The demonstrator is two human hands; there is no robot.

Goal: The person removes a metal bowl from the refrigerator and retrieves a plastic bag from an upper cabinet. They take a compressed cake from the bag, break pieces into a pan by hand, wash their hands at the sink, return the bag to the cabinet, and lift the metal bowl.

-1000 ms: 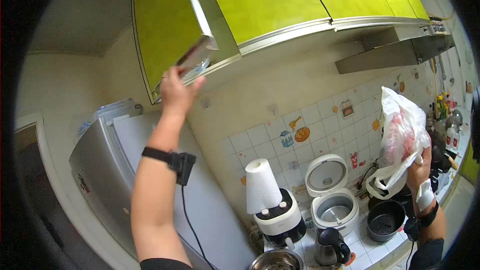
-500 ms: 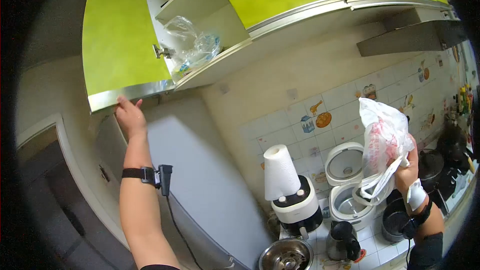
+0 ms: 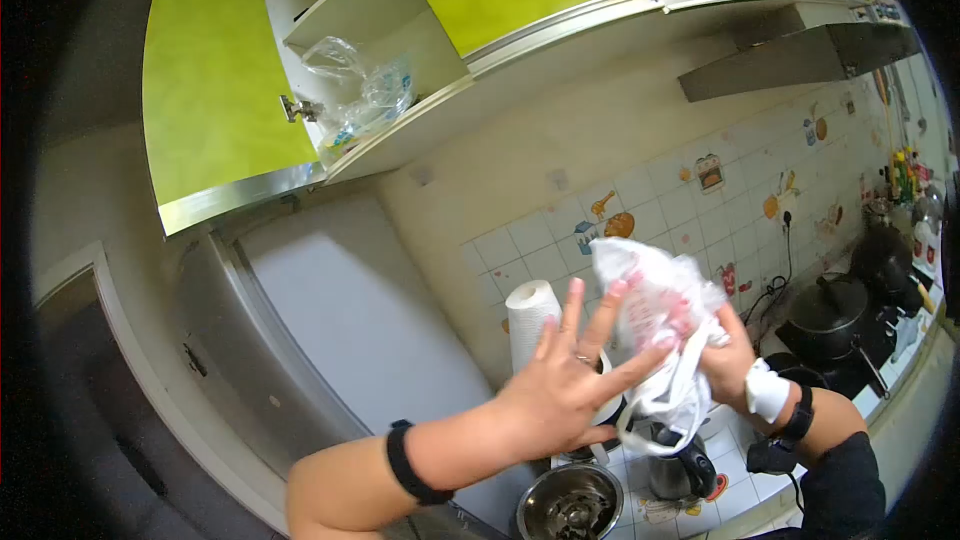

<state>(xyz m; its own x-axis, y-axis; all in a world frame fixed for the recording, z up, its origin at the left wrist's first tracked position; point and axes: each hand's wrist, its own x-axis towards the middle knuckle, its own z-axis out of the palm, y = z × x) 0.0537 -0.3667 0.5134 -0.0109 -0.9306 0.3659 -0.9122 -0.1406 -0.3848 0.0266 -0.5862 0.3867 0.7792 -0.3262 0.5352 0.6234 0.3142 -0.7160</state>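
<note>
A crumpled white plastic bag with faint red print hangs in my right hand, whose fingers are wrapped round its right side. The bag's handles loop down below the grip. My left hand is spread wide at the bag's left edge, its fingers apart; whether the fingertips touch the bag I cannot tell. Up at the left, the green cupboard door stands swung out. Inside that cupboard, a clear plastic bag lies bunched on the lower shelf.
Below are a paper towel roll, a kettle and a steel bowl on the tiled counter. A fridge stands at the left. At the right are a lidded pot on the stove and a range hood above.
My left hand has let go of the cupboard door's lower edge and come across to the white bag. My right hand has carried the bag left, towards the middle.
</note>
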